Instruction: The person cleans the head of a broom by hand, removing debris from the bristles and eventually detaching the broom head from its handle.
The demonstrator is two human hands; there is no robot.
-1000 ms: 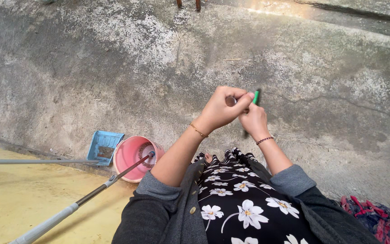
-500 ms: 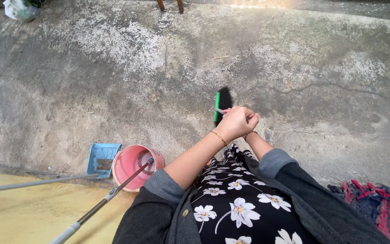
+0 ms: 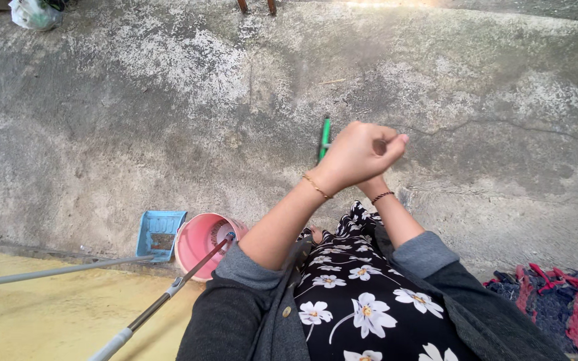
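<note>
My left hand (image 3: 359, 154) is a closed fist raised in front of me, a gold bracelet on its wrist. It grips a green brush (image 3: 324, 137), of which only a thin green piece shows just left of the fist. My right hand (image 3: 373, 183) sits right under the left one and is mostly hidden. Only its wrist with a dark bracelet shows, pressed up to the same handle. Both arms wear grey sleeves over a black dress with white flowers. Rough grey concrete floor (image 3: 168, 120) lies below.
A pink bucket (image 3: 202, 241) stands at lower left with a grey mop pole (image 3: 162, 301) leaning into it. Beside it lie a blue plastic dustpan (image 3: 158, 234) and a green-tipped pole (image 3: 55, 271). A red-and-blue rag rug (image 3: 556, 301) is at lower right, a white bag (image 3: 35, 13) top left.
My joined hands have swung to the right and up, and the brush has turned: its black bristles showed half a second ago, now only a green sliver does.
</note>
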